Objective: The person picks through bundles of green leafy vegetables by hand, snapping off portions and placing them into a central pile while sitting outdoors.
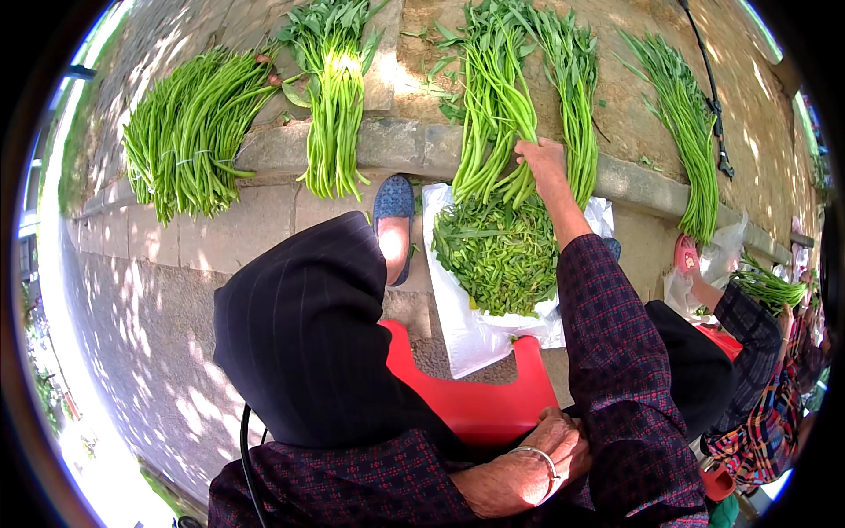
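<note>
My right hand [545, 160] reaches out past the stone kerb and grips some stems of a loose bunch of water spinach [494, 99]. A slimmer bunch [575, 99] lies just right of that hand. Below it, a white plastic bag [455, 336] lies spread on the pavement under a heap of short cut stems and leaves [502, 257]. My left hand [551, 455], with a silver bangle at the wrist, lies in my lap by the red plastic stool [472, 402]. Its fingers are curled and partly hidden, so I cannot tell whether they hold anything.
A large tied bundle of stems [191, 138] and another bunch [337, 99] lie across the kerb [393, 142] to the left. Further right are one more bunch [683, 125] and a black strap [713, 105]. At far right sits another person [752, 343], holding greens [769, 284].
</note>
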Action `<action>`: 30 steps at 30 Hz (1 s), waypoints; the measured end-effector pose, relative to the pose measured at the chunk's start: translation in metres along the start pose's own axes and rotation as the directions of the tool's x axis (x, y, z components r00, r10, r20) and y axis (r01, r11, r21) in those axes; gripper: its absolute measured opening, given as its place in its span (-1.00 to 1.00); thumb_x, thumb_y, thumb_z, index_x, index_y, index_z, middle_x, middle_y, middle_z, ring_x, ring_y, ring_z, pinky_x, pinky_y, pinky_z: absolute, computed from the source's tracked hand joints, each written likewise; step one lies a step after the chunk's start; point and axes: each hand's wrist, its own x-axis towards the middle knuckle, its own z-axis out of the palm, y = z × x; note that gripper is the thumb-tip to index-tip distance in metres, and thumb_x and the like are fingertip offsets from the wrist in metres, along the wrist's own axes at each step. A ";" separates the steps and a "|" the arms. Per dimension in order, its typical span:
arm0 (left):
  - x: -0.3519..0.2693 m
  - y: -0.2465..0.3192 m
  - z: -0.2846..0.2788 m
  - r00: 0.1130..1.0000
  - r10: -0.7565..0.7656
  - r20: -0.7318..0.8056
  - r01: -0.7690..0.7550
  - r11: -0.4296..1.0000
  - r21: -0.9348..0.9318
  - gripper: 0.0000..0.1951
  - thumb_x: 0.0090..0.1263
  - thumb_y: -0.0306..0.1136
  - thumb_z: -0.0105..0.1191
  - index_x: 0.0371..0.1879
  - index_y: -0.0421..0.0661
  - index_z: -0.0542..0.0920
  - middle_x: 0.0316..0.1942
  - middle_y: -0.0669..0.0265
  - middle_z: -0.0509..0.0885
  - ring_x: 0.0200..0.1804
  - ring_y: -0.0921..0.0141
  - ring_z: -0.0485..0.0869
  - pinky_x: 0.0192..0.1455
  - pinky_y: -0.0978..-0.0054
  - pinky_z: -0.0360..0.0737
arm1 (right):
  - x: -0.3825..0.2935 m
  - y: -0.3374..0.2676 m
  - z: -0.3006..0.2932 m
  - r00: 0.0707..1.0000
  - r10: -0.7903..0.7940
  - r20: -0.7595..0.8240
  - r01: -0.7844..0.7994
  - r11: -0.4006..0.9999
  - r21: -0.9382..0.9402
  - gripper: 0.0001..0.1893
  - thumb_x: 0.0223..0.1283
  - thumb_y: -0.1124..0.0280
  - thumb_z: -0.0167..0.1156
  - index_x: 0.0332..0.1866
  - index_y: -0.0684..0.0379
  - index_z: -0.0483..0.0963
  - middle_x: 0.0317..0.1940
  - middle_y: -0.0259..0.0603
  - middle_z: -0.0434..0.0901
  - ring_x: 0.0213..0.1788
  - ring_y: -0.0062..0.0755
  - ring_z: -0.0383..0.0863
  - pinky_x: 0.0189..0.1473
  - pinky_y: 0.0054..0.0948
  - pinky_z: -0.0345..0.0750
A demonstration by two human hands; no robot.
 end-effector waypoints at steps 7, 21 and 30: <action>-0.003 -0.001 -0.008 1.000 -0.003 -0.002 0.003 1.000 -0.003 -0.86 0.17 -0.38 0.02 -0.51 -0.17 0.60 -0.43 0.18 0.60 -0.33 0.21 0.61 -0.28 0.18 0.51 | -0.004 -0.009 0.003 0.977 0.190 0.101 -0.212 0.930 0.301 -0.79 -0.20 0.37 0.28 -0.60 0.31 0.48 -0.72 -0.22 0.46 -0.68 -0.40 0.47 -0.61 -0.44 0.40; -0.002 -0.006 -0.023 1.000 0.004 0.011 -0.004 1.000 0.004 -0.87 0.14 -0.36 0.02 -0.54 -0.10 0.62 -0.51 0.26 0.59 -0.36 0.26 0.59 -0.36 0.22 0.46 | 0.005 -0.002 0.023 0.982 -0.001 -0.189 -0.068 0.930 -0.361 -0.59 -0.24 0.15 0.23 -0.44 0.36 0.55 -0.39 0.13 0.60 -0.26 -0.02 0.61 -0.13 -0.21 0.49; 0.003 0.003 -0.034 0.999 0.032 0.043 -0.032 0.999 -0.004 -0.87 0.13 -0.35 0.03 -0.56 -0.06 0.63 -0.56 0.31 0.58 -0.39 0.30 0.57 -0.41 0.24 0.42 | 0.016 -0.027 -0.001 1.000 0.012 0.005 -0.012 0.997 -0.072 -0.75 -0.07 0.34 0.14 -0.46 0.38 0.48 -0.54 -0.08 0.59 -0.53 -0.37 0.58 -0.46 -0.43 0.47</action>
